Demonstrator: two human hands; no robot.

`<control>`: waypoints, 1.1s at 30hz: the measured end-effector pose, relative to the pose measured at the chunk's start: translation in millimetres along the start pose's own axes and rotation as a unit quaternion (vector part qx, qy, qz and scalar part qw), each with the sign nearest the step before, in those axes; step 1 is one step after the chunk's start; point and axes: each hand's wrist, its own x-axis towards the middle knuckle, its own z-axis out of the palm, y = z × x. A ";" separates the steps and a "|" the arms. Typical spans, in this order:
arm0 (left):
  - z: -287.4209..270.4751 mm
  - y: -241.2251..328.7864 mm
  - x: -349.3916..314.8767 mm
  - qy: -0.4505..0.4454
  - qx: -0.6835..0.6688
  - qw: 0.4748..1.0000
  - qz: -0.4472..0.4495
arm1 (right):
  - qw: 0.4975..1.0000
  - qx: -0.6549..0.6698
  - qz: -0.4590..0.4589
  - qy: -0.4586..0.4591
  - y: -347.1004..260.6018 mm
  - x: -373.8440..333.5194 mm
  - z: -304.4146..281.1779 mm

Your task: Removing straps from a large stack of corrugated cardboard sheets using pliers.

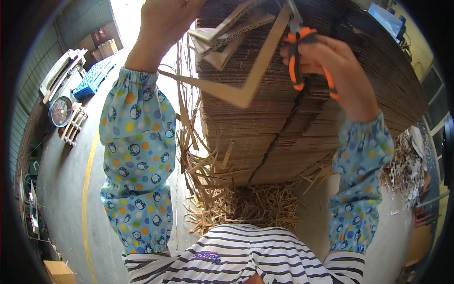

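My right hand (pixel 331 61) is closed around pliers (pixel 295 64) with orange and black handles. Their metal jaws point up and meet the upper end of a bent strip of cardboard (pixel 243 94). That strip hangs in a V shape in front of a tall stack of cardboard sheets (pixel 246 137). My left hand (pixel 165 28) is raised at the stack's upper left corner; the top edge of the picture cuts off its fingers. Close to it, several blurred cardboard offcuts (pixel 220 45) stick out from the stack.
Cardboard scraps (pixel 265 203) heap on the floor under the stack, and more strips (pixel 189 142) dangle down its left side. On the left are a blue pallet (pixel 94 78), a round fan (pixel 61 111) and a yellow floor line (pixel 86 189). Another scrap pile (pixel 406 165) is at the right.
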 end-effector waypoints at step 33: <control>48.0 72.1 -191.0 -0.333 0.036 0.937 0.100 | 0.969 0.086 0.230 -0.007 125.2 -126.1 108.1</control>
